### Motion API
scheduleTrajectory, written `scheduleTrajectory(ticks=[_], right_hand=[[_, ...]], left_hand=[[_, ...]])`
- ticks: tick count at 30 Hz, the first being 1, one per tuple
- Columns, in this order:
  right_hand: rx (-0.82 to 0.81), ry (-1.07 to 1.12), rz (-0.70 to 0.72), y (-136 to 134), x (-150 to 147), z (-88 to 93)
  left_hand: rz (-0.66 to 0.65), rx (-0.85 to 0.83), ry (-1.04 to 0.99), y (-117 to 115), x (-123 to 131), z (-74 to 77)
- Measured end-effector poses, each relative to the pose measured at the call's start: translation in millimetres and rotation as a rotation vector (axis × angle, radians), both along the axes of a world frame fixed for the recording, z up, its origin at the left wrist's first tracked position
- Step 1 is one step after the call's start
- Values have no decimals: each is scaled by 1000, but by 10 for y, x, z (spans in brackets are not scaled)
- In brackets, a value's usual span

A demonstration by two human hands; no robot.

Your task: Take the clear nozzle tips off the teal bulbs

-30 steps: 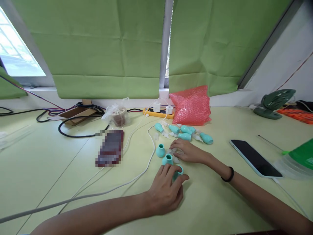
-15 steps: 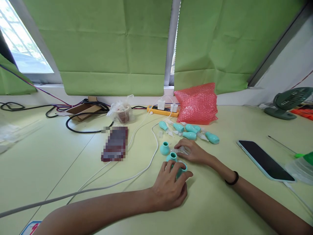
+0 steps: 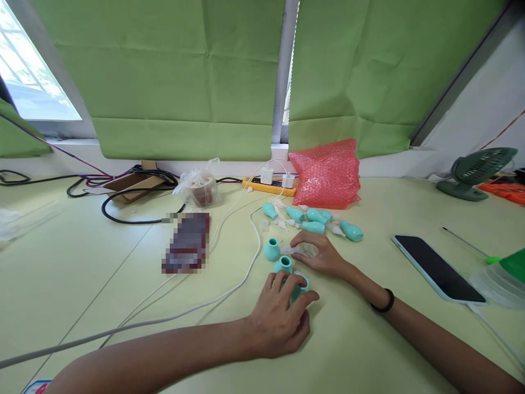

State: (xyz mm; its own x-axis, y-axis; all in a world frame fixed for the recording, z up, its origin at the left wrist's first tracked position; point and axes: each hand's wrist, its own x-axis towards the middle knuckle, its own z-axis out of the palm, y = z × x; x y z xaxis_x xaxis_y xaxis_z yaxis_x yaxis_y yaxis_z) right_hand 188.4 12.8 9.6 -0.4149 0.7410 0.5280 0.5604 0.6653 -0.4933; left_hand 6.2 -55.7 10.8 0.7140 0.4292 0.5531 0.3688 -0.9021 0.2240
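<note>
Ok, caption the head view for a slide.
Left fingers around one teal bulb, right fingers at a clear plastic piece, two more upright teal bulbs alongside.

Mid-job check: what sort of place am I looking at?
Probably an indoor work desk, perhaps in an office or small workshop: a pale table stands by a window with green blinds, and a yellow power strip and a small fan sit on it.

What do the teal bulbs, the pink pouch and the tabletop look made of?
Teal bulbs: glossy rubber or soft plastic, judging by bright highlights and smooth one-colour walls.
Pink pouch: shiny plastic film, probably bubble wrap, from its dimpled, glinting surface.
Tabletop: perhaps satin laminate, from its even pale colour and soft reflections.
</note>
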Motion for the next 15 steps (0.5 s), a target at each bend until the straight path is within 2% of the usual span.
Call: scheduleTrajectory(ticks=[10,15], right_hand=[[-15,-81,-91,24,5,-81],[53,-41,-81,57,18,-161]], left_hand=[[-14,6,-1,-7,-3,17],[-19,2,-13,-4,-4,15]])
